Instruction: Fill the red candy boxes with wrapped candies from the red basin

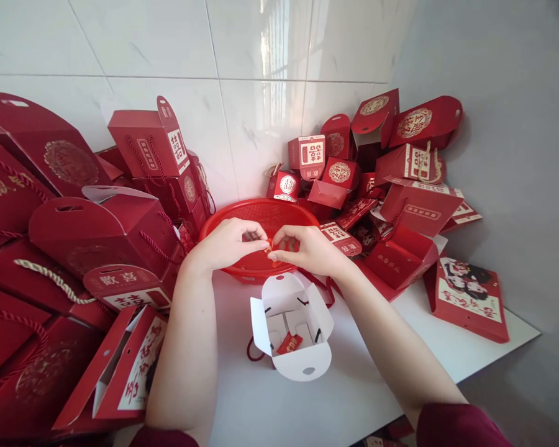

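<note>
My left hand (230, 243) and my right hand (307, 248) meet over the near rim of a red plastic basket (261, 214). Together their fingertips pinch a small red item (271, 249), too small to name. Below them an open gift box (291, 326), white inside with its flaps spread, stands on the white table (354, 397). A small red packet (289, 343) lies at the bottom of that box.
Red gift boxes with rope handles are piled at the left (93, 230) and at the back right (400, 167). A flat red packet with a printed picture (468, 295) lies near the table's right edge. White tiled wall stands behind.
</note>
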`<state>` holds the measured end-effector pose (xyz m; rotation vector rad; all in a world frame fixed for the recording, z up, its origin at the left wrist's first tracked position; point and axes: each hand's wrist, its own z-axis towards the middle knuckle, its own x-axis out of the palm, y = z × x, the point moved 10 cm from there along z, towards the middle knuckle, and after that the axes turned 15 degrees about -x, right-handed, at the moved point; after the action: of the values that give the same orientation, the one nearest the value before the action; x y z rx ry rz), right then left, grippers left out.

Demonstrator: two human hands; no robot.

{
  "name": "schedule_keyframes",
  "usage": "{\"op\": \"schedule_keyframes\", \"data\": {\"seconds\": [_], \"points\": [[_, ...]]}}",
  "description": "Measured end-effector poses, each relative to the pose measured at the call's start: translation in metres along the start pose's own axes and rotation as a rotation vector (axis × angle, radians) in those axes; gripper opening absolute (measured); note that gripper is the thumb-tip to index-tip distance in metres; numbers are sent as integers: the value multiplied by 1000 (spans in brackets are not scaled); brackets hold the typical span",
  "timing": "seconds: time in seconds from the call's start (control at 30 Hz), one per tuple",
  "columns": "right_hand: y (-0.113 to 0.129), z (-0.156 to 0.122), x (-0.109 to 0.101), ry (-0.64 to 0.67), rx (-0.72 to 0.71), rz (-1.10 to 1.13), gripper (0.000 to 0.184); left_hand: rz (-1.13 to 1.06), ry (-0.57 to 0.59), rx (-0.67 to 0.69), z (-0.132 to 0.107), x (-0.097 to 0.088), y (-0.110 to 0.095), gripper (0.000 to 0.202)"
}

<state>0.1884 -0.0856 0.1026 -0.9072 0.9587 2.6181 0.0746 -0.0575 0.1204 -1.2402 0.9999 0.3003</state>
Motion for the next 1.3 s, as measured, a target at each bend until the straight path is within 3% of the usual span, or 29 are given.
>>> {"op": "schedule_keyframes", "data": {"seconds": [0.13,0.23,0.33,0.47,0.73,0.9,1.1,1.3], "points": [[-18,-3,15,6,136,337,20,-18,-80,67,-2,0,-14,15],[-27,-5,18,-72,220,588,24,-128,-191,124,-5,-11,-23,19],[-26,-4,12,-170,230,692,28,-137,-165,82,-5,-8,-21,30],[-22,-3,1,-230,201,610,31,-76,-54,65,-7,1,-19,31],[-16,-2,-7,-222,138,507,31,6,-39,130,-9,1,-24,28],[-5,0,0,-108,84,487,30,-27,8,133,-13,-3,-22,27],[6,-2,20,69,110,597,39,-96,272,127,-22,17,-23,27],[19,-2,10,48,-6,587,37,-212,252,152,-23,12,-28,18]]}}
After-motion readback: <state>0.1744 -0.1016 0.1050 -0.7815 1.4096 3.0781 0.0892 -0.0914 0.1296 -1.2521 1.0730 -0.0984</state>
